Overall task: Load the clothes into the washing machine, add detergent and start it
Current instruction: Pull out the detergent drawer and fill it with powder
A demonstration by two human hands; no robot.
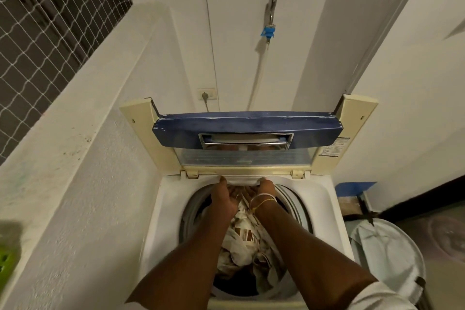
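Head view: a person's two bare hands reach across the open drum of a top-loading washing machine (pixel 163 209) to its back rim, where they meet at a white tray (pixel 242 181) set just below the lid hinge. The left hand (pixel 224 196) holds the tray's left end and the right hand (pixel 265 190) its right end, thumbs on top and palms turned toward each other. The fingers run underneath and are hidden, so the grip shows only from above. Thin bracelets (pixel 263 199) circle the right wrist.

The clothes (pixel 241 241), pale cloth with brown markings over darker pieces, lie heaped inside the drum beneath both forearms. The arms cover much of the load and the drum's near edge. The blue lid (pixel 246 126) stands folded upright against the back wall, its handle recess facing the camera, leaving the drum mouth open from above.

The machine is boxed in. A white ledge wall (pixel 75 133) presses close on its left, and another wall closes in on its right. A pale laundry basket (pixel 392 254) stands just beside the machine at lower right, cut off by the picture's edge.

Behind, a tap (pixel 271 7) with a blue fitting feeds a hose (pixel 259 70) that drops behind the lid, near a wall socket (pixel 207 94) with a plug in it. A netted window (pixel 45 20) fills the upper left. A blurred green object (pixel 6 264) at the left edge cannot be made out.
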